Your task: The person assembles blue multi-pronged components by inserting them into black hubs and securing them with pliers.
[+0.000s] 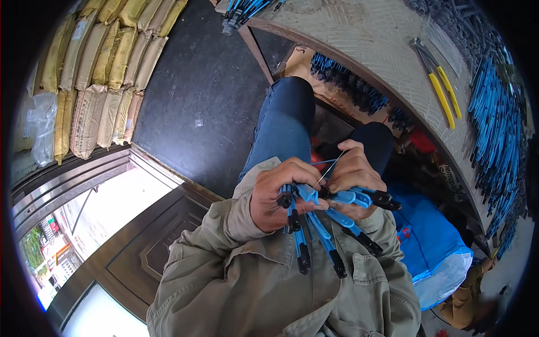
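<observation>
Small print runs down a sack (87, 123) at far left; red characters mark brown paper (336, 101) under the desk (359, 28); letters cross a package (451, 177) at right.

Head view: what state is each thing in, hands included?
Left hand: closed on blue strips.
Right hand: closed on blue strips.
Blue strips: splayed, black ends pointing several ways.
Thin thread: straight, spanning between the hands.
Yellow-handled pliers: lying on table, handles apart.
Blue pile: heaped on table.
Sacks: stacked.
</observation>
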`<state>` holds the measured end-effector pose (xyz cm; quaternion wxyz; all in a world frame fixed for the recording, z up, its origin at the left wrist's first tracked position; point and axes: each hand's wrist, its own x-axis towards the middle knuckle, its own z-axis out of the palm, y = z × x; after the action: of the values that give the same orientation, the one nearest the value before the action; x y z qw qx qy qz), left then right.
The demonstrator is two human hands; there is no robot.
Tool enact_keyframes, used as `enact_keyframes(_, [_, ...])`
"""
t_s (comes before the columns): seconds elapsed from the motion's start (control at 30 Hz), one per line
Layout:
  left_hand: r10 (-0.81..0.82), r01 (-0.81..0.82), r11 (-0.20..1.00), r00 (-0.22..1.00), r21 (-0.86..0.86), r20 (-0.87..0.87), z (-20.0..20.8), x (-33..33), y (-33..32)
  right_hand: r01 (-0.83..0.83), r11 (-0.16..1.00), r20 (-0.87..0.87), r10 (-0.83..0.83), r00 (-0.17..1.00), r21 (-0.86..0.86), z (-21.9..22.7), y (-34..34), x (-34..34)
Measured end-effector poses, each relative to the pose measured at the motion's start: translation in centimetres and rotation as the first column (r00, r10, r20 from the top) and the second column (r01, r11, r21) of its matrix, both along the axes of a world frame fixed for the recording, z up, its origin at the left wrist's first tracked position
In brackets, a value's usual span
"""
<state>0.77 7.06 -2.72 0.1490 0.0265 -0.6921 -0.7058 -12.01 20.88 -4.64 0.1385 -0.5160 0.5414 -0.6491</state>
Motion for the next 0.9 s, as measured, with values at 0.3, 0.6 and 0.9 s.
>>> enact_keyframes(0.3, [-0.111, 0.111, 0.993, 0.994, -0.044, 0.012, -0.3, -0.2, -1.4, -0.093, 0.994, 0.075, 0.089, 0.993, 0.05, 0.5, -0.2, -0.3])
enact_keyframes(0.6, [-0.722, 0.704, 0.599, 0.681, 0.382, -0.123, -1.8, -3.9, -7.1, -0.263, 0.965, 0.108, 0.261, 0.959, 0.009, 1.0, 0.1, -1.5])
enact_keyframes(0.9, [-0.784, 0.723, 0.606, 0.612, 0.333, 0.098, -2.7, -5.6, -6.2, -0.26, 0.965, 0.15, 0.259, 0.954, -0.011, 0.4, -0.1, -2.5])
